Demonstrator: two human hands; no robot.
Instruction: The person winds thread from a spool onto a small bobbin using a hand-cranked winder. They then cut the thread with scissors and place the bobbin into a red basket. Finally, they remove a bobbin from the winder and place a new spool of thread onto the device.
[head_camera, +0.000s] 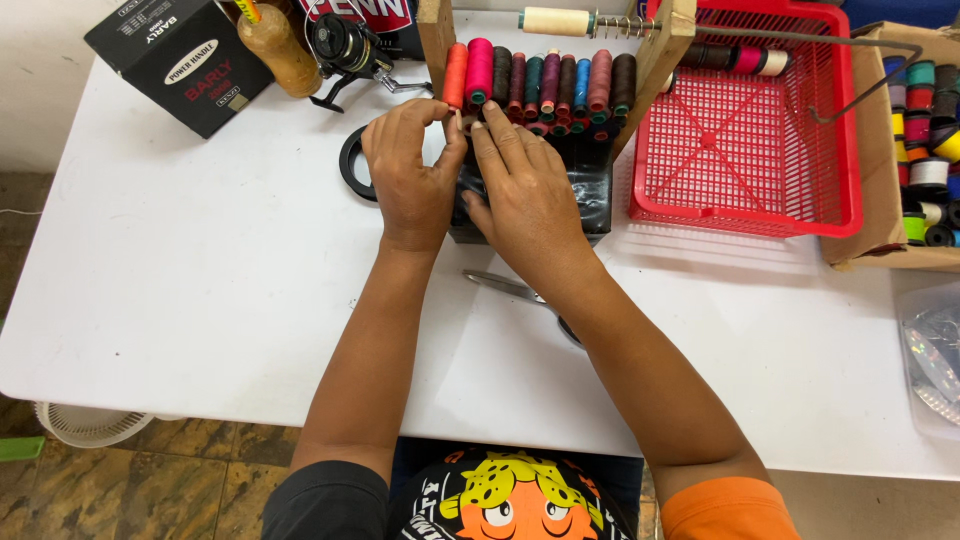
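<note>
Presently pinching, left hand (410, 180) and right hand (525, 195) fingertips narrowed on small pale thread end (460, 120) below row of coloured thread spools (540, 85) at twelve o'clock; steel scissors (515, 292) unused at six o'clock.

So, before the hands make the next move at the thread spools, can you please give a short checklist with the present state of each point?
1. Both hands at the work: ok. The left hand and the right hand meet in front of the row of thread spools.
2. Something pinched between the fingertips: cannot tell, too small to see.
3. Scissors within reach: ok, on the white table, partly under the right forearm.
4. Spools seated in the wooden rack: ok, side by side in a row.
5. Red basket out of the way: ok, it stands to the right of the rack.
</note>
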